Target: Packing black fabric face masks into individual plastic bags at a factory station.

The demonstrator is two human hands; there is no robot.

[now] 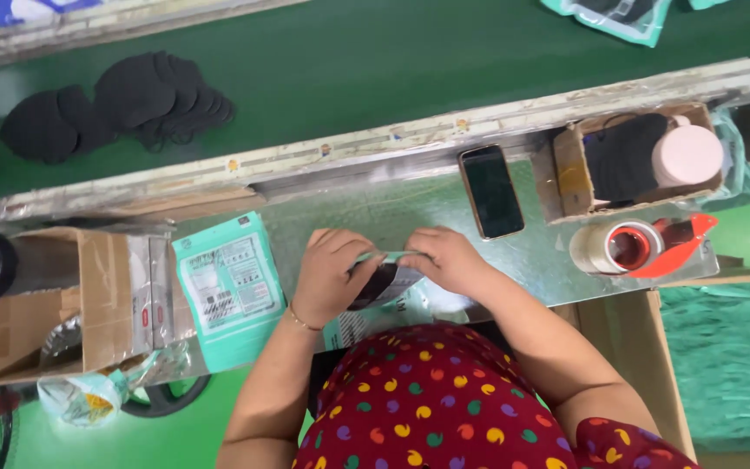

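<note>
A small clear packet (pixel 386 280) with a dark mask inside and a teal top strip sits at the near edge of the metal bench (pixel 349 208), pinched along its top between the left hand (pixel 333 271) and the right hand (pixel 444 259), both sets of fingers closed on it. Just left of the left hand lies a stack of teal printed pouches (pixel 229 287), with an open cardboard box (pixel 45 300) beyond at the left end. Toward the far right corner lie a phone (pixel 490 191), a tape dispenser (pixel 644 246) and a small box of black masks (pixel 631 158).
</note>
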